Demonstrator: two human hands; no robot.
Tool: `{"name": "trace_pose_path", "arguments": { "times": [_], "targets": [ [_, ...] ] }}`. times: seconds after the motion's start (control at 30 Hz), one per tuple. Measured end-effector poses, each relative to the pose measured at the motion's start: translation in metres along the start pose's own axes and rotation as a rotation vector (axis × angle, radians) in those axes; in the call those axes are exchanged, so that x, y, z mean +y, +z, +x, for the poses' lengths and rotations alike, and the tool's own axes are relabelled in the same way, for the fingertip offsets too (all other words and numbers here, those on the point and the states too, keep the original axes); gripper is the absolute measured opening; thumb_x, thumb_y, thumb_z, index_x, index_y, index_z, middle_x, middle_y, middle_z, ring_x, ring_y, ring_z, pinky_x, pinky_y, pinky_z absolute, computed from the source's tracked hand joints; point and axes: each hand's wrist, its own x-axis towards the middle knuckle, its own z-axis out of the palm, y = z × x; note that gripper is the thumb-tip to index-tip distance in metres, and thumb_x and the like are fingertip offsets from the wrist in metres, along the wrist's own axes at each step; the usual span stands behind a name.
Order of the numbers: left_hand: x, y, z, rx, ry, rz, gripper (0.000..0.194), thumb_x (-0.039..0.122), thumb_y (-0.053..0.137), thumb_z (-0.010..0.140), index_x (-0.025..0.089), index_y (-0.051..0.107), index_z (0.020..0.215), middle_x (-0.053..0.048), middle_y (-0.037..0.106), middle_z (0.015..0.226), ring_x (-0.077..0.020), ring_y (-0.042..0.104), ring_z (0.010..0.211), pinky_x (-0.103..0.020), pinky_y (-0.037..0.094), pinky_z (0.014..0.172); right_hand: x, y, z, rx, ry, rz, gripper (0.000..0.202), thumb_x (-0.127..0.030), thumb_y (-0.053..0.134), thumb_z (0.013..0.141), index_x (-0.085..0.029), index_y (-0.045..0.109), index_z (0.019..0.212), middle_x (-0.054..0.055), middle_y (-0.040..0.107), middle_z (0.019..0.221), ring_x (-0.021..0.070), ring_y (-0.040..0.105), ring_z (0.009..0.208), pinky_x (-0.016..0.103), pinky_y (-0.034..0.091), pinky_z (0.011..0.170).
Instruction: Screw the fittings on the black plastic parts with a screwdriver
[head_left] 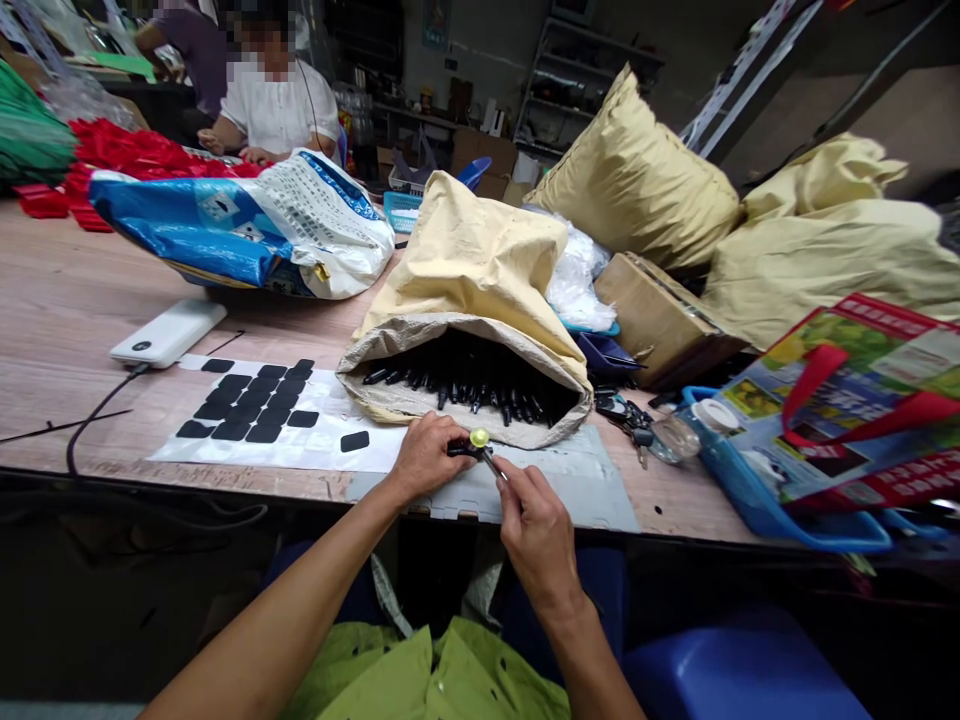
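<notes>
The left hand [431,455] had its fingers closed on a small black piece [459,449], and the right hand's [541,530] fingers pinched a slim metal tool [493,465]. A round yellow-green part [479,437] sat where the two met, just above the grey sheet [600,490] on the tabletop [694,492] and near the mouth of the open sack [465,245], which held many black parts [480,385]. Whether the tool touched the round part was too small to tell.

Good work here seemed to call for a firm left pinch close to the joint — with the tool lined up and guided by light, even pressure. A tilted tool could probably slip towards the left fingertips, so a steady right wrist mattered.
</notes>
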Motion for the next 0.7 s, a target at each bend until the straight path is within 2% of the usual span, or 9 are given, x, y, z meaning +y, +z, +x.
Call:
{"name": "trace_pose_path", "arguments": {
  "times": [0.1, 0.2, 0.3, 0.4, 0.47, 0.53, 0.63, 0.7],
  "targets": [
    [-0.001, 0.0, 0.001, -0.007, 0.004, -0.002, 0.02, 0.035, 0.08, 0.078, 0.028, 0.077, 0.097, 0.001, 0.072, 0.095, -0.0232, 0.055, 0.098, -0.038, 0.037, 0.089, 0.006, -0.003, 0.001, 0.035, 0.036, -0.028, 0.034, -0.026, 0.046, 0.103, -0.025, 0.067, 0.13, 0.006, 0.066, 0.095, 0.0202, 0.065, 0.088, 0.031, 0.049, 0.079],
    [-0.001, -0.001, 0.001, -0.024, 0.011, -0.023, 0.014, 0.038, 0.07, 0.088, 0.028, 0.077, 0.095, 0.0, 0.073, 0.096, -0.0227, 0.055, 0.097, -0.038, 0.036, 0.088, 0.022, -0.009, 0.003, 0.118, 0.097, -0.141, 0.033, -0.027, 0.048, 0.102, -0.028, 0.068, 0.128, 0.005, 0.067, 0.097, 0.0208, 0.064, 0.09, 0.031, 0.047, 0.078],
    [0.0, -0.003, 0.001, -0.035, 0.012, -0.048, 0.026, 0.038, 0.053, 0.099, 0.027, 0.075, 0.091, 0.0, 0.073, 0.096, -0.0217, 0.054, 0.096, -0.038, 0.034, 0.088, 0.045, -0.011, 0.004, 0.136, 0.12, -0.32, 0.034, -0.02, 0.051, 0.097, -0.027, 0.07, 0.124, 0.006, 0.065, 0.092, 0.0225, 0.061, 0.088, 0.032, 0.044, 0.073],
    [-0.001, -0.005, 0.0, -0.053, 0.02, -0.028, 0.035, 0.039, 0.045, 0.102, 0.024, 0.072, 0.086, 0.0, 0.072, 0.094, -0.0213, 0.053, 0.094, -0.038, 0.033, 0.088, 0.058, -0.01, 0.007, 0.14, 0.099, -0.45, 0.034, -0.014, 0.053, 0.092, -0.024, 0.073, 0.118, 0.008, 0.064, 0.089, 0.0256, 0.055, 0.088, 0.036, 0.041, 0.073],
    [-0.001, -0.005, 0.001, -0.065, 0.027, -0.006, 0.038, 0.04, 0.043, 0.103, 0.022, 0.07, 0.082, 0.0, 0.071, 0.092, -0.0212, 0.052, 0.093, -0.038, 0.032, 0.087, 0.054, -0.01, 0.011, 0.159, 0.089, -0.458, 0.031, -0.014, 0.056, 0.09, -0.024, 0.074, 0.114, 0.009, 0.065, 0.094, 0.0277, 0.053, 0.092, 0.038, 0.041, 0.076],
    [-0.001, -0.004, 0.001, -0.07, 0.032, 0.016, 0.041, 0.04, 0.041, 0.103, 0.021, 0.068, 0.079, -0.001, 0.071, 0.09, -0.0211, 0.052, 0.092, -0.038, 0.032, 0.085, 0.043, -0.009, 0.018, 0.137, 0.048, -0.366, 0.029, -0.018, 0.059, 0.09, -0.023, 0.072, 0.115, 0.009, 0.066, 0.1, 0.028, 0.053, 0.097, 0.039, 0.042, 0.081],
    [-0.001, -0.005, 0.001, -0.079, 0.047, 0.037, 0.043, 0.041, 0.04, 0.104, 0.021, 0.066, 0.077, -0.001, 0.07, 0.089, -0.0208, 0.052, 0.091, -0.038, 0.031, 0.083, 0.022, -0.001, 0.03, 0.01, -0.061, -0.169, 0.034, -0.025, 0.064, 0.091, -0.025, 0.067, 0.125, 0.008, 0.068, 0.105, 0.0263, 0.055, 0.1, 0.038, 0.042, 0.087],
    [0.001, -0.006, 0.0, -0.094, 0.059, 0.047, 0.044, 0.041, 0.039, 0.104, 0.021, 0.067, 0.077, -0.001, 0.07, 0.088, -0.0206, 0.053, 0.091, -0.038, 0.031, 0.082, 0.015, 0.008, 0.037, -0.059, -0.109, -0.094, 0.03, -0.027, 0.065, 0.092, -0.026, 0.067, 0.121, 0.006, 0.07, 0.105, 0.0256, 0.056, 0.101, 0.038, 0.041, 0.088]
  ]
}}
